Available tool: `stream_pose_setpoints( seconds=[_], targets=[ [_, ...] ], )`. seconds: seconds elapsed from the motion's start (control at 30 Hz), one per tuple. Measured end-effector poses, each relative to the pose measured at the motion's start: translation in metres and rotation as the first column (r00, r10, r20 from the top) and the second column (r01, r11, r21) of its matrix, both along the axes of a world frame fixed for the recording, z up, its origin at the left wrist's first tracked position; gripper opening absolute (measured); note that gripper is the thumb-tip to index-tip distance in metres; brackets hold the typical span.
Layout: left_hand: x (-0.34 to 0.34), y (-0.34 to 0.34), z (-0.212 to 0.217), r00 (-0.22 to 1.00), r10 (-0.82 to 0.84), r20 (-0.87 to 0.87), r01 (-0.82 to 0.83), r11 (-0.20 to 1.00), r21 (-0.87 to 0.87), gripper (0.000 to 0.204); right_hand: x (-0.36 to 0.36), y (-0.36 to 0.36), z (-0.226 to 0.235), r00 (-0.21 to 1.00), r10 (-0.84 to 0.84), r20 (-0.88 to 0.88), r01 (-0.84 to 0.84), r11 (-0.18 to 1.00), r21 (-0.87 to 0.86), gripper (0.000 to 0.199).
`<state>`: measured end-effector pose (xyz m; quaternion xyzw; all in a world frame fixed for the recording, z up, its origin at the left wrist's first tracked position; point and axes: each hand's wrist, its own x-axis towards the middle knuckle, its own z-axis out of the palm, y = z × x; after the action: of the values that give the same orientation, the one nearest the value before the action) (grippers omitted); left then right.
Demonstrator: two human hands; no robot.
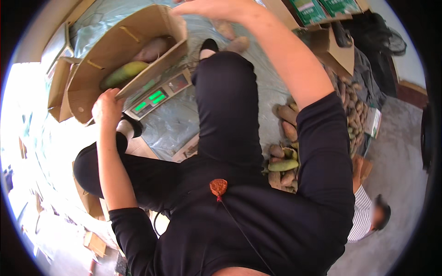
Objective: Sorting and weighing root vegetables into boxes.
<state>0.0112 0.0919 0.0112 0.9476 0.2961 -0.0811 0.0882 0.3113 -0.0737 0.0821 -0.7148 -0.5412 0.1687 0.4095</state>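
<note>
An open cardboard box point(108, 43) stands on a scale point(172, 87) with a lit green display. Inside lie a long green radish point(123, 73) and a pinkish-brown root vegetable point(152, 49). My left hand point(107, 109) has its fingers closed round the box's near left corner. At the far right corner of the box is my right hand point(207, 9), its fingers lying over the rim and partly cut off by the upper edge of the view.
Plastic sheeting point(179, 133) covers the floor. Loose root vegetables point(238, 44) lie beyond my knee, and a large pile point(354, 110) spreads along the right. Another carton point(334, 50) holds green packages point(306, 10). A person in a striped top point(362, 216) sits at lower right.
</note>
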Motion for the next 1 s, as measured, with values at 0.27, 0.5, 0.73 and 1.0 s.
stream_pose_setpoints(
  seconds=[0.27,0.5,0.73,1.0],
  targets=[
    [-0.009,0.02,-0.033,0.978,-0.087,0.189,0.107,0.989,-0.102,0.021,0.075,-0.268,-0.142,0.821,-0.538,0.19,0.545,0.638,-0.545,0.049],
    [-0.002,0.002,-0.02,0.987,-0.038,0.159,0.048,0.997,-0.064,0.019,0.001,-0.433,-0.248,0.75,-0.52,0.409,0.534,0.111,-0.838,0.038],
    [-0.007,0.008,-0.019,0.993,0.026,0.117,-0.011,0.993,-0.122,0.017,-0.061,-0.454,-0.269,0.721,-0.453,0.524,0.551,-0.082,-0.83,0.055],
    [-0.007,0.01,-0.027,0.978,-0.042,0.206,0.066,0.992,-0.108,0.013,-0.076,-0.466,-0.301,0.828,-0.349,0.439,0.437,-0.091,-0.895,0.09]
  ],
)
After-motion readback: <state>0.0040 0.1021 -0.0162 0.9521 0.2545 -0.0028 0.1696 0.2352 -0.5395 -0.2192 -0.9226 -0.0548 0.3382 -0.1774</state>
